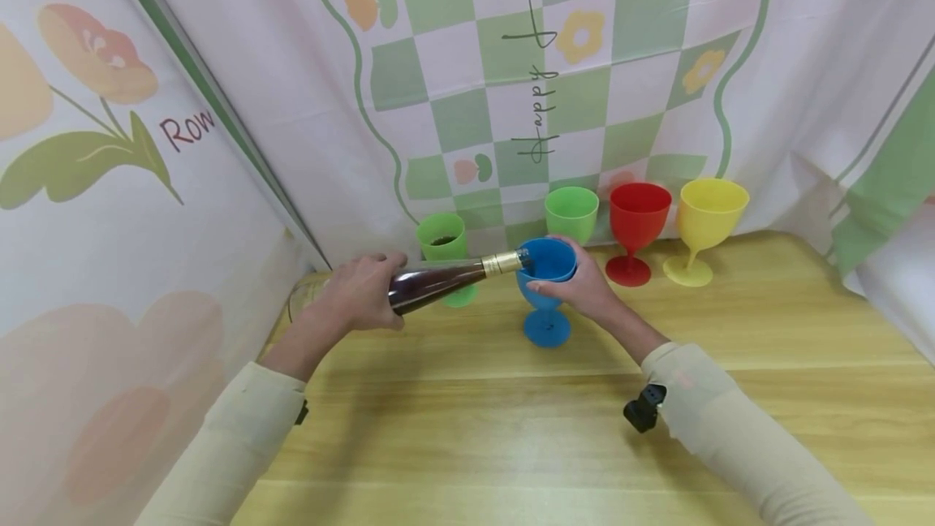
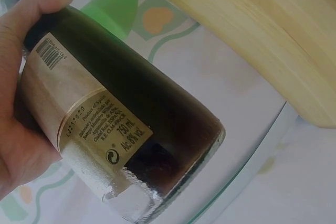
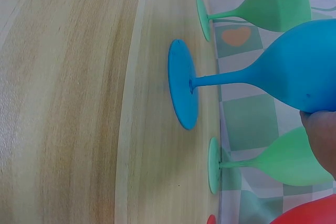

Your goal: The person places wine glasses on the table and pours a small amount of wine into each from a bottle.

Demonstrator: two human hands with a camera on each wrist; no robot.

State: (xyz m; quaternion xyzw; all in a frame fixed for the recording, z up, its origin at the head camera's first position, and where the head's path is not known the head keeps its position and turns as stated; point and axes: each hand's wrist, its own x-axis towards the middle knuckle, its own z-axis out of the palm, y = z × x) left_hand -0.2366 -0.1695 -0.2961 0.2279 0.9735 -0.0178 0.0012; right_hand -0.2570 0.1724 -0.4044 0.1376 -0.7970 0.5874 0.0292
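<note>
My left hand (image 1: 361,292) grips a dark glass wine bottle (image 1: 437,282), tilted nearly level with its neck pointing right. The bottle's mouth is right at the rim of a blue plastic goblet (image 1: 547,328). Around that goblet's bowl curl the fingers and thumb of my right hand (image 1: 587,289), keeping it upright. In the left wrist view, the bottle (image 2: 157,93) shows its back label and dark liquid inside. The right wrist view has the blue goblet (image 3: 294,66) side-on, with part of my right hand (image 3: 321,135) against its bowl.
Behind the bottle stands a green goblet (image 1: 442,232) with dark liquid in it. Another green goblet (image 1: 572,209), a red goblet (image 1: 639,213) and a yellow goblet (image 1: 708,213) line the back of the wooden table (image 1: 467,428). Printed curtains (image 1: 475,63) hang along the back and sides.
</note>
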